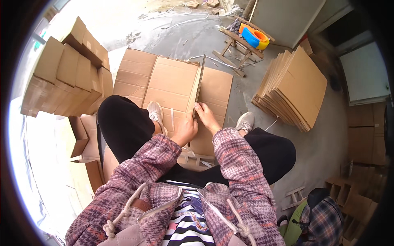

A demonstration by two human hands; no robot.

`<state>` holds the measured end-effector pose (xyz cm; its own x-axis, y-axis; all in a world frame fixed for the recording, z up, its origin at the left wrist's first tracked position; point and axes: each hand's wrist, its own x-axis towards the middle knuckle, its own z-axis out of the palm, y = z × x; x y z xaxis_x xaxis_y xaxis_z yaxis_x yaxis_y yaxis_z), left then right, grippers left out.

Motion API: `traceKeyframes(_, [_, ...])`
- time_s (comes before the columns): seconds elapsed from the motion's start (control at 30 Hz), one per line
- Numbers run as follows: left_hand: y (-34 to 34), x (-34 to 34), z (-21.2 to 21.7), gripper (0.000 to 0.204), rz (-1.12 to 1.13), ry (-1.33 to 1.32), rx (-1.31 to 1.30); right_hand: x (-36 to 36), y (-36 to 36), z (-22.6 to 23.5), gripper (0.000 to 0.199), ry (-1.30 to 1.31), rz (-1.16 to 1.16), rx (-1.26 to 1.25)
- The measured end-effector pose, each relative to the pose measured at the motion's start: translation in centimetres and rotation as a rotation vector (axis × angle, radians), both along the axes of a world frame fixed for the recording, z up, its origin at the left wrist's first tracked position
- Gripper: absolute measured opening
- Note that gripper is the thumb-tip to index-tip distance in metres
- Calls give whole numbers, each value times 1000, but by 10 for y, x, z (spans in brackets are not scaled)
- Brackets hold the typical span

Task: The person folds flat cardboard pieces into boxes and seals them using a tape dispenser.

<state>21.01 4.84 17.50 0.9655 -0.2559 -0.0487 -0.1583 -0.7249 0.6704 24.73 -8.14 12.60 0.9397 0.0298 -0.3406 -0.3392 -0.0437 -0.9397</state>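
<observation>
Between my knees, a folded brown cardboard sheet (200, 84) stands upright, its thin edge facing me. My left hand (186, 130) is closed at its near lower end, fingers curled against the cardboard. Slightly farther off, my right hand (207, 118) grips the same edge from the right, thumb on top. Beneath lies an opened-out cardboard box (170, 82) with crease lines, spread flat on the floor. A narrow pale strip (172, 119) rests on it beside my left hand. What my fingers do behind the sheet is hidden.
A leaning stack of flat cardboard (303, 88) stands at right. Orange, blue and yellow rings (255, 37) sit on a small wooden stool (242, 45) at the far right. Cartons (61, 78) are piled at left. Plaid fabric (324, 217) shows at lower right.
</observation>
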Motion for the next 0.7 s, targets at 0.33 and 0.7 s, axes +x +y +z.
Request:
traceKeyframes(0.33, [12,5,-5,44,154,111,-254,-5,-5,3,69,42,106,-33])
traceKeyframes(0.7, [15,14,-38,57,177,194,-464,1,-1,14,67,-110,73,-112])
